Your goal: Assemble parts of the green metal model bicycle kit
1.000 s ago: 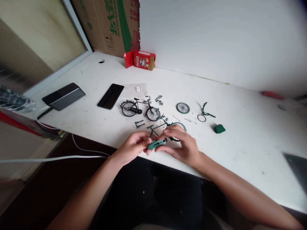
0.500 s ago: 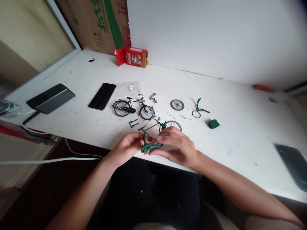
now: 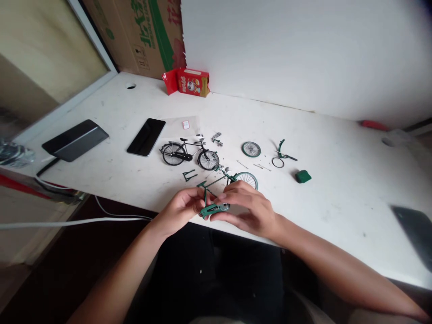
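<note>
A green model bicycle (image 3: 213, 182) with only its front wheel fitted is held up at the table's front edge. My left hand (image 3: 185, 208) pinches its rear end, below the saddle. My right hand (image 3: 249, 208) closes around the lower frame by the chain cover (image 3: 212, 210), where a small silver round part shows near the fingertips. Fingers hide part of the frame. Just behind stands a finished-looking black model bicycle (image 3: 189, 152). A loose green wheel (image 3: 251, 149), a green fork-shaped piece (image 3: 189, 175) and thin rods (image 3: 262, 167) lie around.
Further right are a green curved mudguard part (image 3: 281, 146), a black ring (image 3: 278, 162) and a green block (image 3: 303, 176). A phone (image 3: 146, 137), a dark grey device (image 3: 74, 140) and a clear bag (image 3: 173, 128) lie left. A red box (image 3: 194, 83) stands behind.
The silver round part at the chain cover now shows beside my right fingertips. Both hands keep their hold on the green bicycle. The whole view has shifted slightly.
</note>
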Tool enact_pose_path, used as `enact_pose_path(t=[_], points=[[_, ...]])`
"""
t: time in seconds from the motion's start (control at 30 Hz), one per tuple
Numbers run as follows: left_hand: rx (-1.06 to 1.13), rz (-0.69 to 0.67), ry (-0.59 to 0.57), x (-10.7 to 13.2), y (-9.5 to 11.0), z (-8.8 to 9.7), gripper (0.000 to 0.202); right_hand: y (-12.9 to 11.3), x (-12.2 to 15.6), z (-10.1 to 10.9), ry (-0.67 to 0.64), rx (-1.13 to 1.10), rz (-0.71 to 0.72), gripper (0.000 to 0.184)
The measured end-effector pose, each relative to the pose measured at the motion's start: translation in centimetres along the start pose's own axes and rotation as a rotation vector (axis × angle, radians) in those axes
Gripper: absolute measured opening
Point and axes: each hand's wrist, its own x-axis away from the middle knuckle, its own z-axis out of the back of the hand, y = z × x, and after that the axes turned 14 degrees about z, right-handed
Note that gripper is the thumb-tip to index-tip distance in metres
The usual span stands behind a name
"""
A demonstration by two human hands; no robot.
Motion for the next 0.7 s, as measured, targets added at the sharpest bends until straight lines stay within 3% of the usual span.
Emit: enact_pose_path(t=[0.5,0.6,0.7], points=[[0.145,0.04,-0.102,0.29,0.6,-0.41,0.02,0.11,-0.37,0.25,-0.022,-0.013,-0.02,0.065],[0.116,0.022,-0.143,0.23,0.68,-0.28,0.027,0.16,-0.34,0.31,-0.032,-0.024,-0.025,0.065],[0.051,0.035,-0.109,0.22,0.77,-0.27,0.029,0.19,-0.25,0.37,-0.045,-0.024,-0.029,0.063]])
